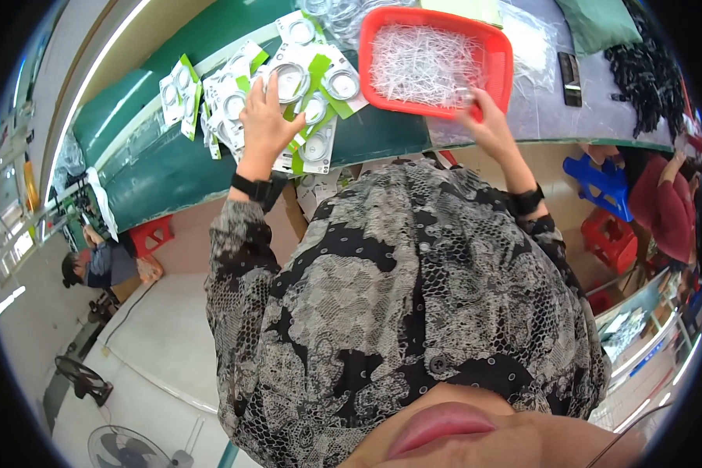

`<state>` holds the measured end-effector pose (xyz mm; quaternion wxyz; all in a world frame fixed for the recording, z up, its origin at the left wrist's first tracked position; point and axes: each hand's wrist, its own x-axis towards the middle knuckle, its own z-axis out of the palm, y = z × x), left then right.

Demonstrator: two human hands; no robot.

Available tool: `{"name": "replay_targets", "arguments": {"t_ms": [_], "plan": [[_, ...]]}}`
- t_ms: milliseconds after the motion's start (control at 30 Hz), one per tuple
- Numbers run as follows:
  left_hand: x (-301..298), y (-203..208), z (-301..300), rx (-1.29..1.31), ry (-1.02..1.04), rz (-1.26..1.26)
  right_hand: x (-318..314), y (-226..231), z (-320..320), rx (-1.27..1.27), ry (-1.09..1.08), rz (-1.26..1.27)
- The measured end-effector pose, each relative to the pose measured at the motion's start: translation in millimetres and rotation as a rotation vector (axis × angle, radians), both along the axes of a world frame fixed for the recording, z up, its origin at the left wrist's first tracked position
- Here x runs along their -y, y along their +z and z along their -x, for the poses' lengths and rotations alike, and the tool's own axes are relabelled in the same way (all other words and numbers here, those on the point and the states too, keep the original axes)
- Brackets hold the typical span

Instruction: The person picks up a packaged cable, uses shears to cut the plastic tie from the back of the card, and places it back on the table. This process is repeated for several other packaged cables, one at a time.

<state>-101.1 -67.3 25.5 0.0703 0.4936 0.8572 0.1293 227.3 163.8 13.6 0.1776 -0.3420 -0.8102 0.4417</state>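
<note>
My left hand [267, 129] reaches over a pile of white-and-green cards [339, 84] that carry round clear rings. Its fingers are spread, with the fingertips at the edge of a large ring [290, 82] on one card and the thumb apart. My right hand [491, 129] is at the near right rim of a red plastic basket [402, 108]. Thin clear strips [425, 66] fill the basket. The right fingers are bent together and blurred; a small shiny thing [466, 96] shows at their tips, too smeared to name.
Clear plastic bags [349, 19] lie behind the basket. On the right are a dark phone [570, 79], a heap of black strips [646, 78] and a green bag [597, 25]. Another person in dark red [663, 203] is near blue and red stools; someone else sits far left.
</note>
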Motion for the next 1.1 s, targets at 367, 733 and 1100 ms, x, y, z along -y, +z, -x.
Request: {"name": "replay_targets", "arguments": {"t_ms": [367, 733, 1100], "plan": [[-69.0, 82.1, -71.2, -0.319, -0.316, -0.057, -0.8, 82.0, 53.7, 0.364, 0.190, -0.792], [-92.1, 76.6, -86.5, -0.415, -0.353, -0.002, -21.5, 80.7, 55.3, 0.469, 0.246, -0.947], [-97.4, 63.2, -85.8, -0.144, -0.267, -0.084, -33.0, 77.4, 54.0, 0.451, 0.300, -0.907]]}}
